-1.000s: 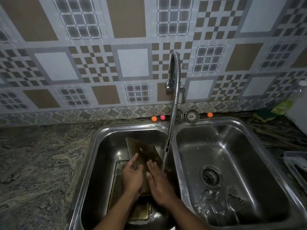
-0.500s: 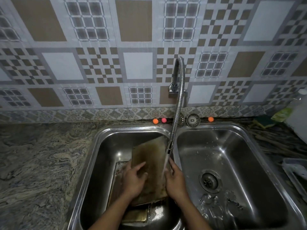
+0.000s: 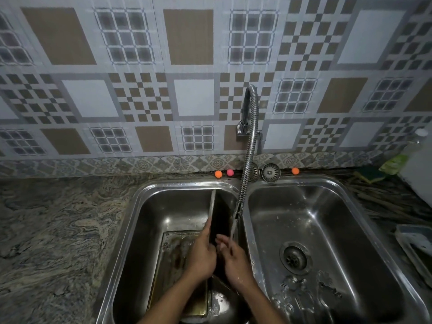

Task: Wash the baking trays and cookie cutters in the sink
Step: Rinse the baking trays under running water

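In the left basin a dark baking tray stands on edge, seen almost edge-on, under the running tap. My left hand grips its left rim. My right hand lies with spread fingers against the tray's dark face, in the water stream. A second, browned tray lies flat on the basin floor beneath. Several metal cookie cutters lie in the right basin, near its front.
A flexible steel faucet arches from the wall and pours into the left basin. Two strainer plugs and small orange and pink balls sit on the back ledge. A sponge and soap bottle stand at the right; a plastic container sits on the counter.
The tray has turned from showing its broad browned face to standing nearly edge-on. My right hand has moved from its right edge onto its dark face.
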Tool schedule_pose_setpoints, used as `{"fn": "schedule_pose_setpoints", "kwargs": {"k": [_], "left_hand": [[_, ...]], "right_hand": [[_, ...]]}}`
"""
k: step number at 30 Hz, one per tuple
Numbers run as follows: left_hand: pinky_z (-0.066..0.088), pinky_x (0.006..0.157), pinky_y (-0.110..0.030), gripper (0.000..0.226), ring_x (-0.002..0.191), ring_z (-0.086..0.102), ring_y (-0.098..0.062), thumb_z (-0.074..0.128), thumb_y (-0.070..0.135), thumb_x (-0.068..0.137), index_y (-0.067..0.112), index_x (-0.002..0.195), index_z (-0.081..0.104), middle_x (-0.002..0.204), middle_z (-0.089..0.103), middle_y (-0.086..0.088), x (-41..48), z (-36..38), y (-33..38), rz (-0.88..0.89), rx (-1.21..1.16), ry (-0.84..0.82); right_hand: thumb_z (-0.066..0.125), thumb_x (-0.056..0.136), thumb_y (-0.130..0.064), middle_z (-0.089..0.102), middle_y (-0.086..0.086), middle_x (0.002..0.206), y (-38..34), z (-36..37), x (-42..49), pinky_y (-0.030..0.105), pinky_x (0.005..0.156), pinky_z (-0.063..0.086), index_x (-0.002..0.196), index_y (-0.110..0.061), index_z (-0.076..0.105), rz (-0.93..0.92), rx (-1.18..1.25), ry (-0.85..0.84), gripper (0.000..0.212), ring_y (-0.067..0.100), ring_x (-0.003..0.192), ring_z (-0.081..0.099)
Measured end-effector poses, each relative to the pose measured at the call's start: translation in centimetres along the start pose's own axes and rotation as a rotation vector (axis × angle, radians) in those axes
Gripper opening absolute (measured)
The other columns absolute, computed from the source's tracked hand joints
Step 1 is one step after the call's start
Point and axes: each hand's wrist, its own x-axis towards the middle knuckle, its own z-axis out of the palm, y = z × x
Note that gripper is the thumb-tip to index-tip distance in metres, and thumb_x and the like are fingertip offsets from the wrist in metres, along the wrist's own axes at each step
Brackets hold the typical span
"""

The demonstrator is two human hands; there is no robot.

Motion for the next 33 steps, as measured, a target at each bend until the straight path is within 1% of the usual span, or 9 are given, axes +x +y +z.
{"fn": "schedule_pose_setpoints", "kwargs": {"k": [8, 10, 12, 16, 19, 23, 25, 29, 33], "left_hand": [[0.050, 0.054, -0.026, 0.071, 0.060, 0.057, -0.011, 0.037, -0.007, 0.096, 0.046, 0.145, 0.035, 0.125, 0.066, -0.003, -1.0, -0.9, -2.0, -0.073, -0.049, 0.093], [0.051, 0.053, -0.038, 0.070, 0.061, 0.060, -0.025, 0.038, -0.003, 0.098, 0.051, 0.141, 0.038, 0.105, 0.073, -0.004, -1.1, -1.4, -2.5, -0.130, -0.137, 0.154], [0.056, 0.066, -0.046, 0.067, 0.076, 0.069, -0.030, 0.039, -0.005, 0.097, 0.044, 0.143, 0.041, 0.100, 0.075, -0.002, -0.8, -1.9, -3.1, -0.199, -0.318, 0.231], [0.058, 0.079, -0.049, 0.068, 0.102, 0.068, -0.034, 0.037, -0.013, 0.095, 0.033, 0.146, 0.041, 0.125, 0.065, -0.011, -0.6, -2.6, -4.1, -0.354, -0.750, 0.330], [0.060, 0.073, -0.049, 0.065, 0.102, 0.067, -0.037, 0.040, -0.012, 0.096, 0.032, 0.143, 0.045, 0.130, 0.060, -0.010, -0.9, -1.7, -4.3, -0.434, -0.860, 0.283], [0.060, 0.067, -0.051, 0.062, 0.089, 0.072, -0.041, 0.051, -0.011, 0.092, 0.035, 0.134, 0.053, 0.116, 0.069, -0.017, -1.4, 0.1, -3.7, -0.467, -0.901, 0.149], [0.060, 0.071, -0.051, 0.055, 0.093, 0.072, -0.038, 0.053, -0.008, 0.093, 0.035, 0.128, 0.055, 0.114, 0.071, -0.016, -1.6, 0.9, -3.3, -0.455, -0.844, 0.088], [0.059, 0.081, -0.039, 0.053, 0.106, 0.067, -0.025, 0.057, -0.004, 0.092, 0.036, 0.125, 0.054, 0.124, 0.065, -0.008, -1.4, 2.3, -2.3, -0.340, -0.648, 0.021], [0.061, 0.075, -0.042, 0.057, 0.102, 0.069, -0.025, 0.057, -0.007, 0.091, 0.038, 0.125, 0.055, 0.115, 0.068, -0.003, -0.7, 2.2, -1.3, -0.268, -0.615, 0.030]], "right_hand": [[0.012, 0.082, -0.080, 0.016, -0.003, 0.162, 2.1, 1.2, 1.4, 0.036, 0.121, 0.018, 0.155, -0.027, 0.018, 0.101, -0.391, 0.047, 0.090, 0.016, 0.149, 0.015], [0.012, 0.087, -0.075, 0.017, -0.011, 0.160, 1.0, 1.2, 1.4, 0.018, 0.118, 0.005, 0.153, -0.034, 0.024, -0.056, -0.499, -0.076, 0.078, 0.011, 0.149, 0.013], [0.043, 0.099, -0.047, 0.041, -0.014, 0.149, -0.1, 0.4, 1.4, 0.003, 0.110, 0.014, 0.141, -0.031, 0.048, -0.175, -0.520, -0.200, 0.046, 0.000, 0.139, 0.033], [0.063, 0.091, -0.031, 0.062, -0.016, 0.107, -1.1, -2.4, 0.9, 0.023, 0.084, 0.051, 0.104, -0.032, 0.068, -0.319, -0.638, 0.122, 0.014, 0.000, 0.099, 0.057], [0.063, 0.089, -0.032, 0.049, -0.017, 0.115, -1.5, -4.3, 0.2, 0.025, 0.089, 0.042, 0.117, -0.038, 0.057, -0.325, -0.737, 0.337, 0.029, 0.002, 0.107, 0.043], [0.056, 0.094, -0.007, 0.066, -0.003, 0.114, -3.9, -6.3, -0.1, 0.037, 0.096, 0.051, 0.133, -0.022, 0.052, 0.038, -0.138, 0.142, 0.042, 0.015, 0.104, 0.063], [0.050, 0.095, -0.003, 0.071, -0.007, 0.099, -5.3, -7.2, -0.7, 0.032, 0.086, 0.056, 0.120, -0.031, 0.058, -0.011, -0.142, 0.077, 0.038, 0.012, 0.090, 0.069], [0.041, 0.101, -0.006, 0.047, -0.017, 0.133, -6.3, -7.5, -2.5, -0.004, 0.085, 0.035, 0.146, -0.032, 0.034, -0.219, -0.275, 0.095, 0.052, -0.023, 0.103, 0.050], [0.039, 0.104, -0.024, 0.035, -0.025, 0.146, -4.6, -7.0, -4.2, 0.004, 0.097, 0.035, 0.151, -0.035, 0.026, -0.343, -0.282, 0.181, 0.050, -0.019, 0.123, 0.039]]}}
